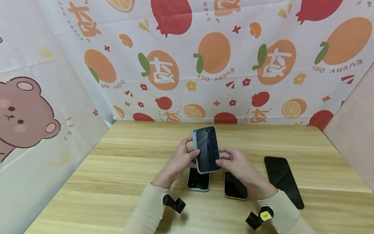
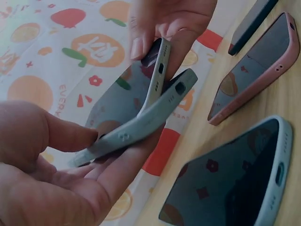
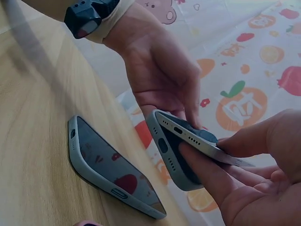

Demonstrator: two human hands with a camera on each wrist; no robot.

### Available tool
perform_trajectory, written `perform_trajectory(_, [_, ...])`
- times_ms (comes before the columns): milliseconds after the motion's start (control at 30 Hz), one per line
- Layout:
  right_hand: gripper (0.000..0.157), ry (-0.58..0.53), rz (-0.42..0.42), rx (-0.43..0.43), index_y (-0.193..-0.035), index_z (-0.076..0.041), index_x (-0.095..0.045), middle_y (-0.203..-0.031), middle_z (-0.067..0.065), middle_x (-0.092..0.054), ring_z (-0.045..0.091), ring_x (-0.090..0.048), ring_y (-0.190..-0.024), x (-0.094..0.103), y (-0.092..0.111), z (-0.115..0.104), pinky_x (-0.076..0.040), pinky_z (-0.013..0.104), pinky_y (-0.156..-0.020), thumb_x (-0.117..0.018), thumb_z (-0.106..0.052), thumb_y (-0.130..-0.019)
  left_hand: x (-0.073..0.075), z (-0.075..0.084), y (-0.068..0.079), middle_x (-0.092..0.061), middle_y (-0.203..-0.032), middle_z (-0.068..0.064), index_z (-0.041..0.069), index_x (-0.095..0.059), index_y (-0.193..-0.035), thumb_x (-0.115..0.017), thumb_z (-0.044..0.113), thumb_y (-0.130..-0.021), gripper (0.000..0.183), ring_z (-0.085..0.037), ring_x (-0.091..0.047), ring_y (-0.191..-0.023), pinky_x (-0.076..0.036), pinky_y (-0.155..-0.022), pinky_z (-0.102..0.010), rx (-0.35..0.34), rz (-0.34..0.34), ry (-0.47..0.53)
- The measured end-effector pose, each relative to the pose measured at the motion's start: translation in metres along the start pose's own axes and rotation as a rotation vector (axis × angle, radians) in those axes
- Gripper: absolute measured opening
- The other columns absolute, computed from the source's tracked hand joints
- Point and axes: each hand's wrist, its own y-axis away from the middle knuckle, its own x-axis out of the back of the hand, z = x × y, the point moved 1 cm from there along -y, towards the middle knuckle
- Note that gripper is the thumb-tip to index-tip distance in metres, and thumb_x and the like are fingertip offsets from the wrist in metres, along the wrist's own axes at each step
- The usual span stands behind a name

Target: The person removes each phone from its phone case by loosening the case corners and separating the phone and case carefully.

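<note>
A phone [image 1: 208, 149] with a dark screen and pale rim is tilted partly out of a pale blue-green phone case [image 2: 141, 129], both raised over the table. My left hand [image 1: 181, 157] grips the case along its left side, its thumb at the screen's edge and fingers behind. On the opposite side, my right hand [image 1: 236, 162] pinches the phone's lower right corner. In the right wrist view, the right thumb lies on the screen side, and a finger reaches into the wedge between the phone and the case [image 3: 162, 153]. The case's lower end stands apart from the phone.
On the wooden table [image 1: 125, 169], a phone in a pale case [image 1: 198, 181] lies just below the raised one. A pink-cased phone [image 1: 235, 188] lies partly under my right forearm. Farther right is a larger black phone [image 1: 281, 175]. A fruit-print cloth [image 1: 187, 94] hangs behind.
</note>
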Motion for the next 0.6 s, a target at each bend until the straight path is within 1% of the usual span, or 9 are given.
perform_trajectory(67, [0.049,-0.01,-0.012,-0.004,-0.142,0.003,-0.042,-0.131,0.021,-0.063,0.02,-0.065,-0.105,0.001,-0.002,0.0,-0.055,0.039,-0.095,-0.058,-0.015,-0.099,0.004,0.0,0.001,-0.064,-0.12,-0.024,0.014,-0.027,-0.149,-0.047,0.004,-0.103,0.051,-0.022,-0.07,-0.089,-0.061,-0.073,-0.041,0.01,-0.02,0.006])
perform_trajectory(167, [0.049,-0.047,-0.03,-0.018,-0.141,0.004,-0.042,-0.131,0.021,-0.062,0.018,-0.066,-0.105,0.001,-0.004,0.001,-0.055,0.037,-0.094,-0.059,-0.015,-0.099,0.01,-0.001,0.003,-0.064,-0.12,-0.022,0.015,-0.028,-0.149,-0.047,0.004,-0.103,0.051,-0.02,-0.07,-0.089,-0.061,-0.072,-0.037,0.034,-0.023,0.012])
perform_trajectory(267, [0.049,-0.096,-0.041,-0.021,-0.14,0.006,-0.043,-0.13,0.021,-0.063,0.017,-0.066,-0.102,0.001,-0.008,0.002,-0.056,0.034,-0.092,-0.059,-0.014,-0.099,0.015,-0.001,0.005,-0.064,-0.119,-0.021,0.012,-0.028,-0.15,-0.048,0.004,-0.103,0.052,-0.019,-0.07,-0.088,-0.06,-0.07,-0.036,0.037,-0.003,0.003])
perform_trajectory(367, [0.047,-0.13,-0.044,-0.02,-0.14,0.007,-0.043,-0.128,0.02,-0.064,0.016,-0.066,-0.098,0.002,-0.011,0.003,-0.056,0.032,-0.09,-0.058,-0.013,-0.099,0.02,0.001,0.007,-0.064,-0.118,-0.021,0.012,-0.029,-0.15,-0.049,0.004,-0.103,0.052,-0.02,-0.069,-0.09,-0.06,-0.07,-0.036,0.041,0.026,-0.015])
perform_trajectory(500, [0.048,-0.129,-0.047,-0.025,-0.14,0.007,-0.043,-0.127,0.02,-0.064,0.017,-0.065,-0.097,0.004,-0.013,0.003,-0.056,0.032,-0.091,-0.058,-0.014,-0.099,0.027,0.003,0.01,-0.064,-0.12,-0.02,0.014,-0.029,-0.15,-0.049,0.005,-0.103,0.052,-0.021,-0.069,-0.093,-0.059,-0.071,-0.035,0.061,0.044,-0.034])
perform_trajectory(600, [0.049,-0.137,-0.055,-0.03,-0.141,0.006,-0.041,-0.13,0.022,-0.062,0.018,-0.065,-0.098,0.005,-0.013,0.003,-0.056,0.031,-0.091,-0.058,-0.014,-0.1,0.031,0.003,0.011,-0.063,-0.123,-0.021,0.012,-0.028,-0.151,-0.048,0.006,-0.103,0.053,-0.022,-0.069,-0.095,-0.06,-0.073,-0.036,0.062,0.046,-0.046])
